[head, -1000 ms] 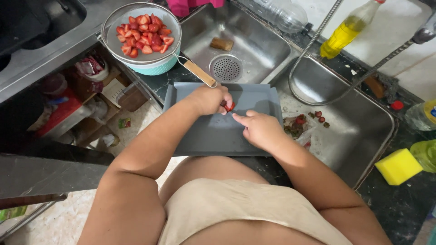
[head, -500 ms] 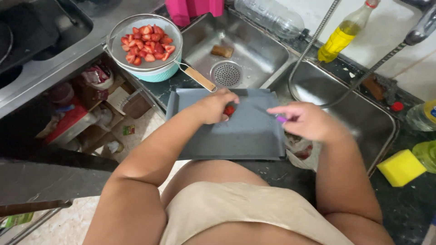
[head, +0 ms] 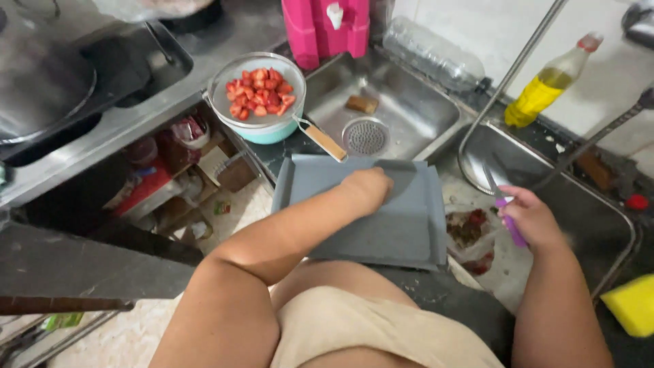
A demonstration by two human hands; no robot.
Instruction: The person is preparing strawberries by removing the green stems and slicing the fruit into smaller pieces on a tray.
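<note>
Now right hand (head: 535,218) grips purple knife (head: 507,215); left hand (head: 368,189) fisted on cutting board (head: 402,232).

From my seat I cannot see what the curled left hand (head: 366,191) covers on the flat grey rectangular cutting board (head: 381,225); its fingers fold under and hide anything beneath. The right hand (head: 535,218) wraps the purple-handled small knife (head: 507,215), so most of the handle is hidden and the blade blurs against the steel sink basin (head: 545,170). The yellow sponge block (head: 630,303) is cut by the right edge, the pink plastic container (head: 327,27) by the top. The dark red scraps (head: 470,228) are too smeared to identify.
</note>
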